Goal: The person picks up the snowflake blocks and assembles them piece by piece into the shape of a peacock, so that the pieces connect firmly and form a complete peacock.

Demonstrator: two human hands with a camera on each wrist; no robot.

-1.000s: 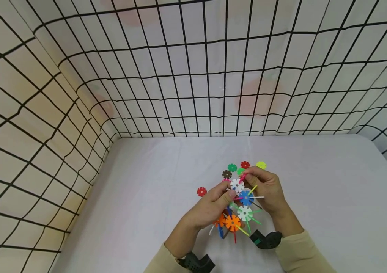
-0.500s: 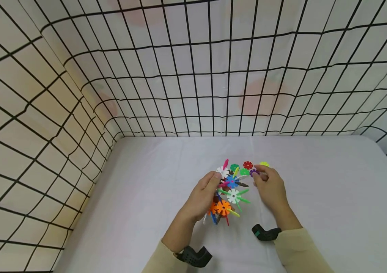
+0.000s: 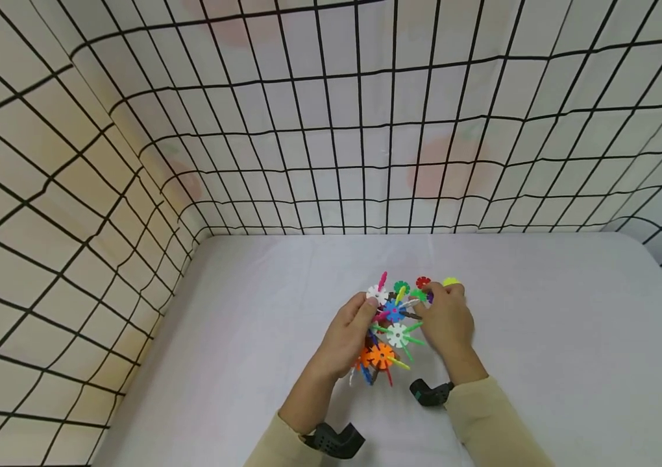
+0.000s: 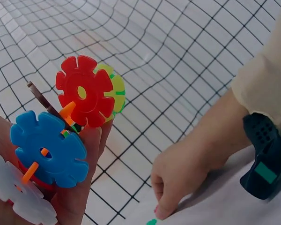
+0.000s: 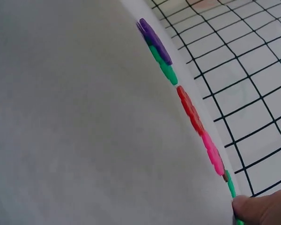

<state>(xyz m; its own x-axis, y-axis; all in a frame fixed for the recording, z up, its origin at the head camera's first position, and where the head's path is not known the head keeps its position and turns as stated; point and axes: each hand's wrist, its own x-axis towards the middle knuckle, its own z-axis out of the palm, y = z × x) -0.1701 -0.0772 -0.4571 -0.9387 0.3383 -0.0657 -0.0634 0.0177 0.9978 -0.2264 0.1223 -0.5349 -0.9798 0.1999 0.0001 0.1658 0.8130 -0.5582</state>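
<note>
My left hand [image 3: 343, 334] grips a built-up cluster of notched plastic snowflake discs, with a blue disc [image 3: 394, 311] and an orange disc [image 3: 381, 356] facing up. Other discs stick out edge-on like spokes. From the left wrist, a red disc [image 4: 85, 91], a blue disc [image 4: 49, 149] and a white disc [image 4: 19, 190] show beside the fingers. My right hand [image 3: 446, 321] is down among the loose discs, just right of the cluster. Its thumb [image 5: 257, 208] lies over a green disc [image 5: 231, 183], seen edge-on; the other fingertips are hidden there.
Loose discs lie on the white table [image 3: 249, 311] beyond the hands: green [image 3: 401, 286], red [image 3: 422, 282], purple [image 3: 429, 298] and yellow [image 3: 450, 281]. Black wire mesh [image 3: 360, 133] stands behind the table and along both sides. Both wrists carry black cameras.
The right hand has left the cluster's top, gone to the purple disc, then moved left among the loose discs. The left hand has shifted the cluster up and left, then held it nearly still.
</note>
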